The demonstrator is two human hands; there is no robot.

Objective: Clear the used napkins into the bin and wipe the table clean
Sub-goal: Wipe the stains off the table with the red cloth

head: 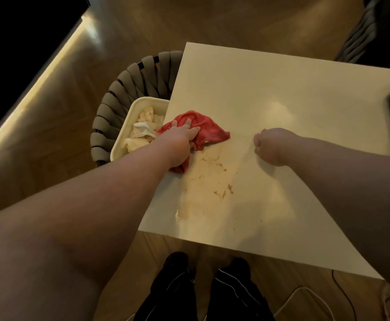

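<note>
Left hand [183, 138] is pressing flat-fingered on the red cloth [213, 133] by the counter's [282, 89] left edge, brown stains [212, 179] lying just body-side of it. Right hand's [270, 145] fisted, empty. Napkins [143, 132] are sitting in the bin [119, 148].

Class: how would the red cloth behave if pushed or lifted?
The red cloth is probably floppy: it lies crumpled in folds under the left hand. It looks thin, so likely light. Pushed over the brown stains, it may bunch rather than slide flat.

No text, label, brand, number or sign can be read anywhere in this view.
</note>
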